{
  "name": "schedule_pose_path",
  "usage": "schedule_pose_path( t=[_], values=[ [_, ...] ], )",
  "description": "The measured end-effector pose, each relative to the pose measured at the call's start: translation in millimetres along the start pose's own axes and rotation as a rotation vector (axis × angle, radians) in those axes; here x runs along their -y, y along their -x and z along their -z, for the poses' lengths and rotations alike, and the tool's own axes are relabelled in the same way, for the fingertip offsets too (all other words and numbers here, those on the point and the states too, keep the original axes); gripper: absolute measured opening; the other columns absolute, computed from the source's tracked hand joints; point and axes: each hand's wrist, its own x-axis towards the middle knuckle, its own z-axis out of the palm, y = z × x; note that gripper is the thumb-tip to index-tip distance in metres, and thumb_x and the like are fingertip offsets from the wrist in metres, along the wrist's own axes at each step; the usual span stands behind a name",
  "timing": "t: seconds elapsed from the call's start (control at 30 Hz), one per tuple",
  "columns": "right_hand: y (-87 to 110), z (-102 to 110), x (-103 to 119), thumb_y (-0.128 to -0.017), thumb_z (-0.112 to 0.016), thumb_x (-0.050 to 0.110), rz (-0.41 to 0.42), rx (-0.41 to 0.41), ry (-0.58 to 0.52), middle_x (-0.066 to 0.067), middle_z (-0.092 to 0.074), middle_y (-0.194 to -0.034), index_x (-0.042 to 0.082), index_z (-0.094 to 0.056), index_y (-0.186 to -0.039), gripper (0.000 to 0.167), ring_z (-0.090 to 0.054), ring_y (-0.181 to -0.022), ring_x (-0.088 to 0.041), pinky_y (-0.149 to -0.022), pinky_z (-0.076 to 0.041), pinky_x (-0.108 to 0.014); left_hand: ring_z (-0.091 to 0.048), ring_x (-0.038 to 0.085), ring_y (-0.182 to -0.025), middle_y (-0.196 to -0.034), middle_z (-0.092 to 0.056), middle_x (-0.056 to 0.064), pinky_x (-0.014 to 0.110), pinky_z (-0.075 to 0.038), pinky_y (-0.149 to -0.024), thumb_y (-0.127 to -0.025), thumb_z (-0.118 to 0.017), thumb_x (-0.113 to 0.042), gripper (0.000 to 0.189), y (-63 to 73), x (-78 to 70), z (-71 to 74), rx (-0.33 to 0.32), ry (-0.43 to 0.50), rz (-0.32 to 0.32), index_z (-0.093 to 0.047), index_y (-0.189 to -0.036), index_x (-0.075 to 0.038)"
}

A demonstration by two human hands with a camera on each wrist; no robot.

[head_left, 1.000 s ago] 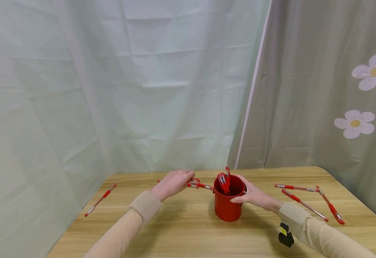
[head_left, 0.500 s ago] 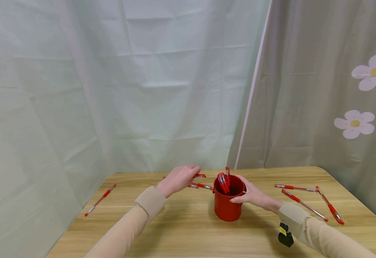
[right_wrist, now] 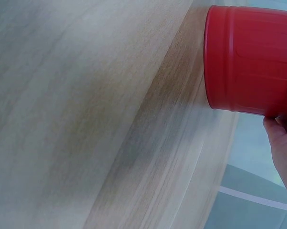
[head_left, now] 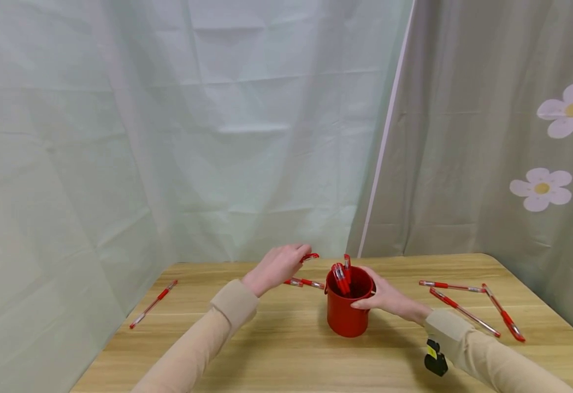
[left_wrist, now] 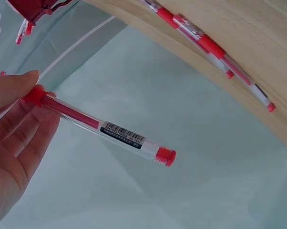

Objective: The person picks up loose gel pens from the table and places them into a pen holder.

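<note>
Item, far left of the frame: one red pen (head_left: 162,295), aslant on the wooden bench (head_left: 276,355). Item, centre: left hand (head_left: 277,268), grip clamped on a held pen (left_wrist: 119,134), raised off the bench. Just beyond it, two loose pens (head_left: 312,283) lying side by side. Item, right of centre: red bucket (head_left: 347,317), upright on the bench, with pens inside (head_left: 340,279), three by my count, though they overlap. Right hand (head_left: 383,297), grip clamped on the bucket's right side near the rim. Item, lower right: three more pens (head_left: 504,317), loose on the bench. Upper right: grey curtain (head_left: 463,164) with white flowers.
</note>
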Motion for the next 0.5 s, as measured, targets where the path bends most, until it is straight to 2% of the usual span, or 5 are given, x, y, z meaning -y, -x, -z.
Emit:
schedule_pose_path(
  t=[0.13, 0.37, 0.5],
  values=[
    [-0.6, 1, -1, -0.076, -0.073, 0.016, 0.002, -0.004, 0.014, -0.009, -0.045, -0.127, 0.013, -0.029, -0.136, 0.075, -0.042, -0.113, -0.027, -0.087, -0.038, -0.041, -0.050, 0.010, -0.059, -0.074, -0.054, -0.002, 0.018, -0.043, -0.050, -0.079, -0.069, -0.003, 0.024, -6.0, -2.3, 4.9, -0.012, 0.001, 0.004, -0.050, -0.092, -0.007],
    [-0.6, 0, -1, -0.077, -0.073, 0.016, 0.004, 0.000, 0.017, -0.009, -0.045, -0.127, 0.013, -0.029, -0.137, 0.074, -0.042, -0.113, -0.027, -0.088, -0.037, -0.042, -0.053, 0.011, -0.060, -0.085, -0.059, 0.003, 0.020, -0.044, -0.050, -0.079, -0.070, -0.005, 0.047, -14.2, -5.7, 12.8, -0.040, 0.015, 0.012, -0.045, -0.119, -0.008],
    [-0.3, 0, 0, -0.077, -0.073, 0.015, 0.002, 0.002, 0.013, -0.009, -0.045, -0.127, 0.013, -0.029, -0.137, 0.074, -0.042, -0.114, -0.027, -0.088, -0.037, -0.042, -0.053, 0.012, -0.059, -0.087, -0.059, 0.003, 0.019, -0.044, -0.050, -0.079, -0.070, -0.005, 0.048, -18.3, -7.2, 16.7, -0.067, 0.041, 0.003, -0.044, -0.120, -0.008]
  ],
)
